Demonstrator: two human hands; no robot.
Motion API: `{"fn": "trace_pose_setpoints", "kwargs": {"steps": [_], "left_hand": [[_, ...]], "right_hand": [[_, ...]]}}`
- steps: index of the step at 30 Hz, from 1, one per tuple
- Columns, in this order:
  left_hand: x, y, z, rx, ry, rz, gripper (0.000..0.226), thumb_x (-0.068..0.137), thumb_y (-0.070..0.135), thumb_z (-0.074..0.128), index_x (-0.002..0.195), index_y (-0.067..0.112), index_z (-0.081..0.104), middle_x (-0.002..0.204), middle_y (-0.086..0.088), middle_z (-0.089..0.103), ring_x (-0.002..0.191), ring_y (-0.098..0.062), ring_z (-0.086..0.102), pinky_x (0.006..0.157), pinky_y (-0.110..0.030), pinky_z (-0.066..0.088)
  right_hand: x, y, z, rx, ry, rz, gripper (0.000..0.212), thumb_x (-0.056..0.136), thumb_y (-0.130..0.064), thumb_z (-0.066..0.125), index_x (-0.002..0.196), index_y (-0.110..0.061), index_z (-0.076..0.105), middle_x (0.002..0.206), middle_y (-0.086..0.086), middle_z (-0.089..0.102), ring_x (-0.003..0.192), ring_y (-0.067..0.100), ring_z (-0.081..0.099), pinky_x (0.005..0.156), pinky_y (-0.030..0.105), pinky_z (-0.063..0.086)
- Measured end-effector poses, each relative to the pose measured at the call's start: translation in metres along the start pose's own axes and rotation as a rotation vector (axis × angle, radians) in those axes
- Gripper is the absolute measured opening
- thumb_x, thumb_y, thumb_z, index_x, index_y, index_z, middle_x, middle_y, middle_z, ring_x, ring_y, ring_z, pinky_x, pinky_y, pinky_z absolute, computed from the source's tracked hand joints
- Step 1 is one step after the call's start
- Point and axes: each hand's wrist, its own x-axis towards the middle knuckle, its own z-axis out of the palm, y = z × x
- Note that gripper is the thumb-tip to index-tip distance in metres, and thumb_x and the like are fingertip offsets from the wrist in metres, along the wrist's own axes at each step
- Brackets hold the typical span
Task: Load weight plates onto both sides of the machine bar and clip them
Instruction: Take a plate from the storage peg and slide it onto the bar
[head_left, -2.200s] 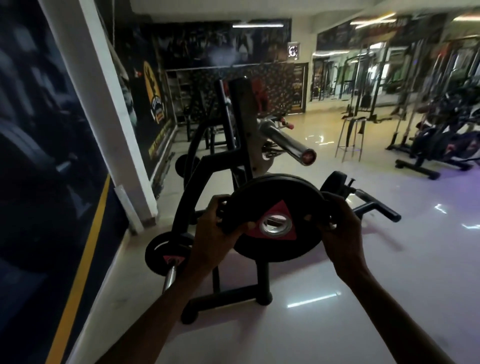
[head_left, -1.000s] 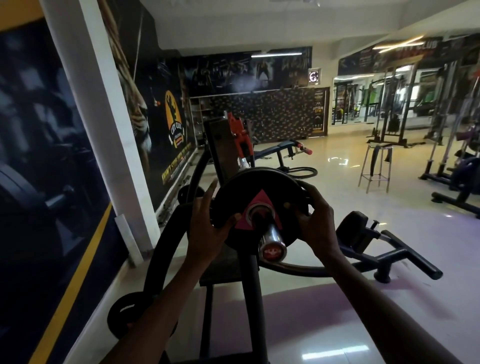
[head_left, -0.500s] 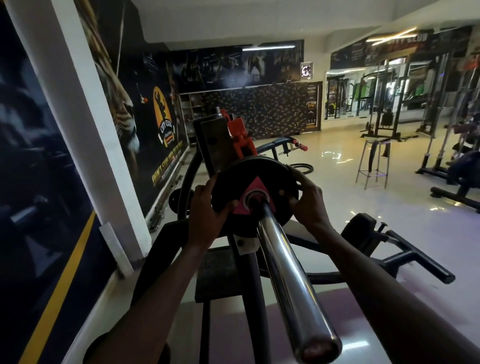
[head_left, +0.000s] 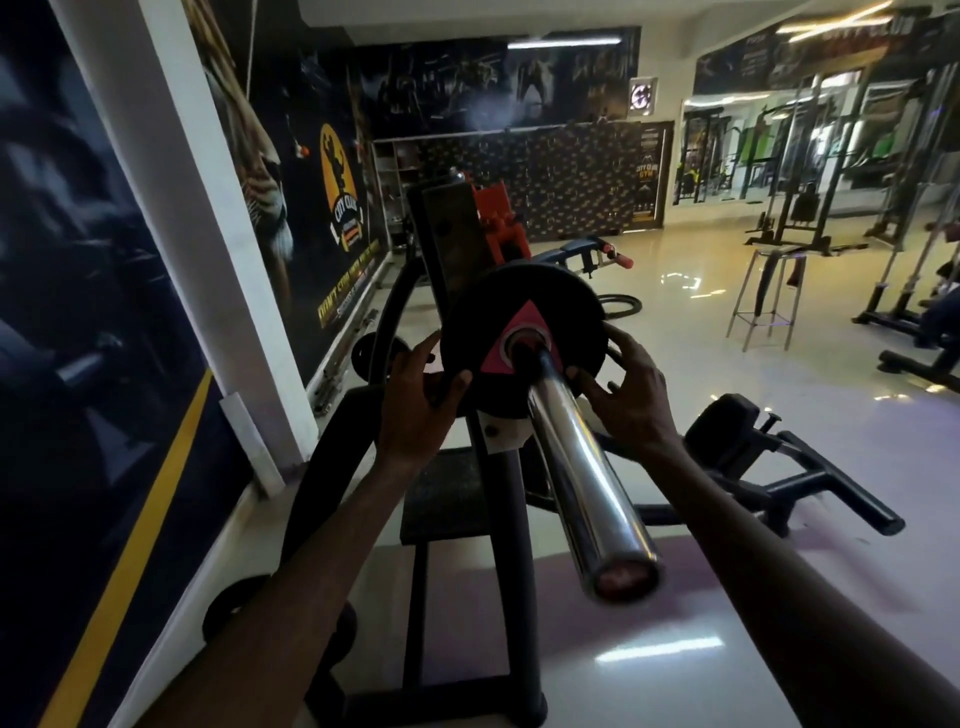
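Note:
A black weight plate (head_left: 498, 306) with a pink triangle at its hub sits on the chrome machine bar (head_left: 582, 467), slid far down to the bar's inner end. The bar's free end points toward me. My left hand (head_left: 415, 400) holds the plate's lower left rim, thumb on its face. My right hand (head_left: 628, 389) is at the plate's right rim with fingers spread, only the fingertips touching it. No clip is visible on the bar.
The black machine frame (head_left: 498, 545) stands under the bar, and a padded lever (head_left: 810, 478) juts out on the right. Other plates (head_left: 234, 608) sit low on the left near the poster wall (head_left: 104, 364). A metal stool (head_left: 763, 296) and more machines stand across the glossy floor.
The plate was lifted from waist height, threaded onto the bar's end and slid along it to the inner stop. My right hand's fingers have loosened from the rim.

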Motion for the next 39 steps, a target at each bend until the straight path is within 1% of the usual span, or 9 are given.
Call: {"fn": "trace_pose_setpoints", "kwargs": {"steps": [3, 6, 8, 12, 14, 21, 29, 35, 39], "left_hand": [[-0.056, -0.003, -0.013, -0.055, 0.004, -0.094, 0.059, 0.091, 0.061, 0.062, 0.141, 0.031, 0.054, 0.131, 0.001, 0.061, 0.105, -0.008, 0.067, 0.087, -0.043, 0.062], [-0.118, -0.005, -0.036, -0.025, 0.000, -0.203, 0.047, 0.093, 0.051, 0.067, 0.133, 0.028, 0.059, 0.126, 0.003, 0.061, 0.107, -0.011, 0.065, 0.087, -0.040, 0.061], [-0.159, -0.011, -0.055, 0.021, -0.027, -0.245, 0.039, 0.097, 0.038, 0.069, 0.131, 0.020, 0.061, 0.126, 0.000, 0.061, 0.106, -0.012, 0.064, 0.088, -0.037, 0.060], [-0.235, -0.034, -0.102, 0.071, -0.035, -0.420, 0.035, 0.096, 0.033, 0.071, 0.126, 0.014, 0.064, 0.129, -0.002, 0.058, 0.105, -0.011, 0.063, 0.086, -0.030, 0.058], [-0.266, -0.049, -0.129, 0.094, -0.027, -0.491, 0.032, 0.096, 0.034, 0.072, 0.121, 0.016, 0.065, 0.122, -0.001, 0.059, 0.100, -0.010, 0.065, 0.086, -0.033, 0.059], [-0.343, -0.105, -0.229, 0.132, -0.031, -0.647, 0.018, 0.095, 0.028, 0.073, 0.110, 0.022, 0.065, 0.116, 0.000, 0.061, 0.099, -0.010, 0.064, 0.080, -0.022, 0.051], [-0.387, -0.204, -0.309, 0.183, -0.157, -0.750, 0.040, 0.094, 0.035, 0.074, 0.126, 0.014, 0.063, 0.123, -0.006, 0.064, 0.103, -0.020, 0.066, 0.077, -0.022, 0.049], [-0.380, -0.284, -0.313, 0.176, -0.243, -0.787, 0.043, 0.093, 0.034, 0.075, 0.127, 0.011, 0.062, 0.122, -0.006, 0.065, 0.105, -0.022, 0.066, 0.074, -0.018, 0.047], [-0.364, -0.342, -0.294, 0.167, -0.315, -0.795, 0.047, 0.093, 0.031, 0.075, 0.132, 0.009, 0.059, 0.125, -0.008, 0.065, 0.107, -0.020, 0.063, 0.084, -0.027, 0.047]], "right_hand": [[-0.052, -0.003, 0.002, 0.090, -0.126, 0.098, 0.069, 0.074, -0.047, 0.068, 0.137, -0.024, 0.052, 0.133, 0.004, 0.058, 0.120, 0.020, 0.060, 0.094, 0.035, 0.053], [-0.109, 0.003, 0.019, 0.207, -0.283, 0.315, 0.049, 0.092, -0.036, 0.061, 0.137, -0.017, 0.053, 0.130, 0.005, 0.057, 0.126, 0.029, 0.058, 0.094, 0.032, 0.050], [-0.148, -0.002, 0.038, 0.147, -0.353, 0.342, 0.052, 0.088, -0.050, 0.070, 0.127, -0.017, 0.060, 0.124, 0.000, 0.062, 0.115, 0.018, 0.062, 0.091, 0.029, 0.055], [-0.216, -0.036, 0.075, 0.161, -0.379, 0.257, 0.033, 0.086, -0.028, 0.080, 0.114, -0.018, 0.065, 0.102, -0.008, 0.072, 0.094, -0.006, 0.069, 0.074, 0.012, 0.052], [-0.246, -0.050, 0.096, 0.144, -0.417, 0.240, 0.036, 0.087, -0.032, 0.080, 0.118, -0.022, 0.065, 0.108, -0.007, 0.072, 0.097, -0.002, 0.069, 0.071, 0.007, 0.049], [-0.328, -0.090, 0.195, 0.124, -0.561, 0.311, 0.043, 0.090, -0.040, 0.073, 0.126, -0.020, 0.059, 0.122, -0.011, 0.062, 0.110, 0.010, 0.065, 0.088, 0.040, 0.060], [-0.392, -0.123, 0.315, 0.131, -0.597, 0.384, 0.028, 0.095, -0.024, 0.070, 0.119, -0.026, 0.056, 0.101, -0.026, 0.057, 0.095, -0.009, 0.056, 0.080, 0.013, 0.045], [-0.410, -0.097, 0.395, 0.088, -0.646, 0.539, 0.041, 0.097, -0.024, 0.066, 0.135, -0.013, 0.054, 0.129, 0.006, 0.061, 0.114, 0.021, 0.061, 0.088, 0.033, 0.056], [-0.405, -0.055, 0.445, 0.031, -0.636, 0.542, 0.043, 0.098, -0.024, 0.065, 0.137, -0.014, 0.053, 0.131, 0.007, 0.060, 0.110, 0.017, 0.059, 0.093, 0.042, 0.055]]}}
